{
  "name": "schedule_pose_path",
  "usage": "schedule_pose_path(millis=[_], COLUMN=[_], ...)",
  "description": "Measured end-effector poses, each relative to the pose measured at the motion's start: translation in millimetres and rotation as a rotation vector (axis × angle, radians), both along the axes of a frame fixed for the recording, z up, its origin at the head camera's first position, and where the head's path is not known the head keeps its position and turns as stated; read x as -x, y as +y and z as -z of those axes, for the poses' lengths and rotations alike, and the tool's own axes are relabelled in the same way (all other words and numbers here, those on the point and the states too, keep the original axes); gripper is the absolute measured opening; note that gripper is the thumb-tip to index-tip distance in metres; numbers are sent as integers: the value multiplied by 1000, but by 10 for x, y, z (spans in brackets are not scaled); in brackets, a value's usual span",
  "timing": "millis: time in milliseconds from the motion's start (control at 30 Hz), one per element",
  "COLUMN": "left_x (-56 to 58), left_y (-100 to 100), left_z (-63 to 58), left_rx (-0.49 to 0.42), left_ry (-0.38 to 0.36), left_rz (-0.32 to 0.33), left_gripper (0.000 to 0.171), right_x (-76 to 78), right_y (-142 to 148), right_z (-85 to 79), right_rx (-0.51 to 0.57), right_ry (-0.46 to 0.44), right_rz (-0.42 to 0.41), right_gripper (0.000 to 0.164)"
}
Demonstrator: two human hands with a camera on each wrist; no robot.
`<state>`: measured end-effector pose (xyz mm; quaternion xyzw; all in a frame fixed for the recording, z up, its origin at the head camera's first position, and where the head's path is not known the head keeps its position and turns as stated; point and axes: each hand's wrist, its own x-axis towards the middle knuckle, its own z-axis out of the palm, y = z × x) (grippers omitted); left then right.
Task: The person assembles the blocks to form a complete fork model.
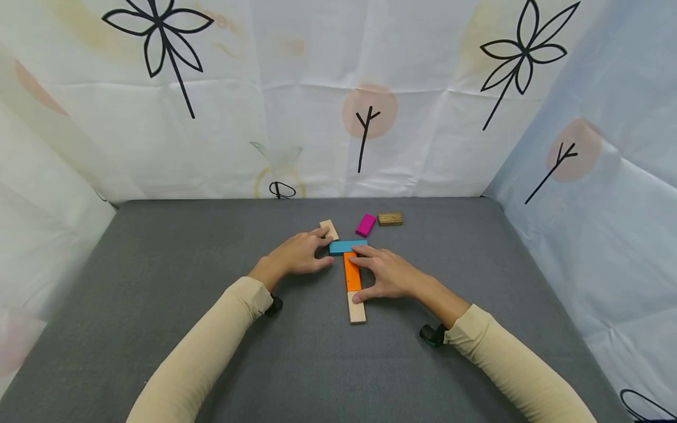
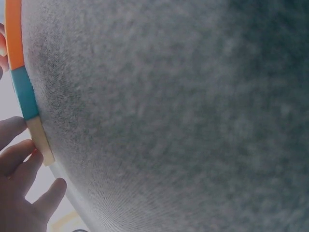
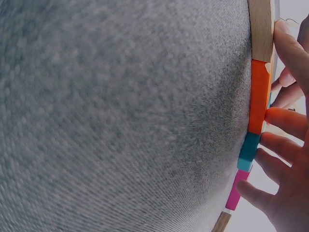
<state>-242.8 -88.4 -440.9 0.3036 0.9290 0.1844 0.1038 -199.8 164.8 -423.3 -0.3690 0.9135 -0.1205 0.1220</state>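
Note:
Several flat wooden blocks lie end to end on the grey table. At the near end is a pale block (image 1: pixel 357 314), followed by an orange block (image 1: pixel 351 276) and a blue block (image 1: pixel 341 248) set crosswise. A second pale block (image 1: pixel 331 229) slants off behind the blue one's left end. My left hand (image 1: pixel 297 254) touches this slanted block with its fingertips, the thumb held apart. Fingertips of my right hand (image 1: pixel 390 274) rest on the blue and orange blocks, and its thumb touches the near pale block (image 3: pixel 262 34). Neither hand curls round a block.
Just behind the blue block's right end lies a magenta block (image 1: pixel 365 225), and right of that a brown wood-grained block (image 1: pixel 390 219). A patterned white cloth (image 1: pixel 312 141) rises behind the grey table (image 1: pixel 211 235) and along its sides.

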Motion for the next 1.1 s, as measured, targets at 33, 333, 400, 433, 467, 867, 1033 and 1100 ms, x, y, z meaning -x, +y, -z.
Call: schedule_pose_path(millis=[33,333,400,433,467,867,1033,1100], left_x=[1,-10,-13,-14,-16,-74,-170,-212], left_y=[-1,-16,-15,-13,-12,-19,-15,-7], left_z=[0,-10,-14,-15,-13,-25,-27,-31], left_rx=[-3,-2,4,6,9,47,79,78], left_ry=[0,8,7,5,5,54,111,121], left_rz=[0,5,4,3,3,32,95,116], left_gripper=[64,64,64,64,64,64,63,63], right_x=[-2,-12,-14,-15,-15,-21,-28,-30], right_y=[-1,-12,-12,-12,-13,-11,-14,-14], right_z=[-2,-14,-11,-9,-8,-12,-13,-18], right_rx=[-1,-2,1,2,3,-10,-21,-25], right_ry=[-2,3,0,-1,-3,4,12,17], right_rz=[2,4,5,5,5,5,3,1], right_gripper=[92,92,92,92,92,92,92,92])
